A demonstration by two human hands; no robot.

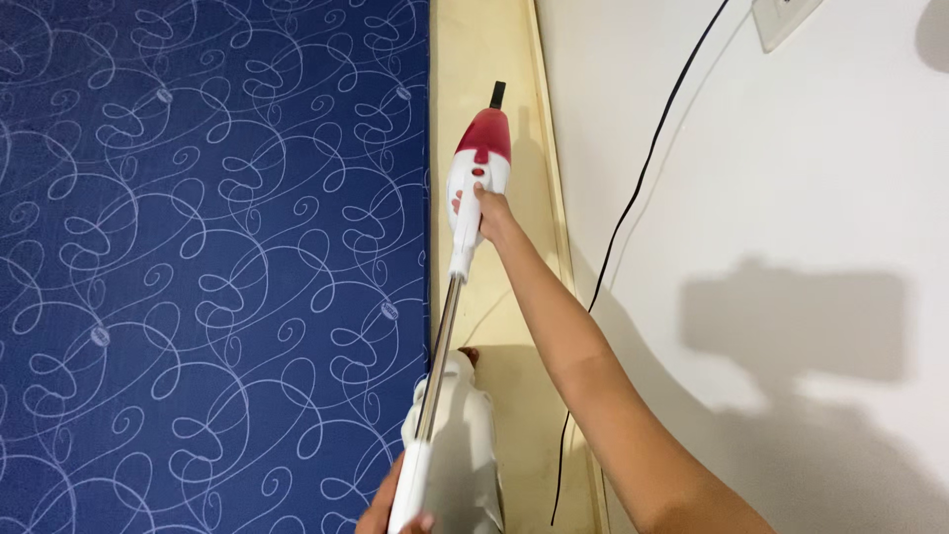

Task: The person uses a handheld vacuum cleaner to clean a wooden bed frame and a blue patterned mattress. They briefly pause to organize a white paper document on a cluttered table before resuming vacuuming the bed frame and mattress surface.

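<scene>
A stick vacuum cleaner with a red and white body (481, 158), a black nozzle tip (497, 94) and a metal tube (443, 341) points away from me along a pale wooden ledge (484, 49). My right hand (486, 210) grips the white body just below the red part. At the bottom edge, my left hand (393, 514) holds the white near end of the tube. A bulky white shape (467, 445) lies under the tube; I cannot tell what it is.
A dark blue mattress (208, 267) with a white swirl pattern fills the left side, right up against the ledge. A white wall (791, 198) rises on the right, with a black cable (633, 203) running down it and a wall plate (786, 20) at the top.
</scene>
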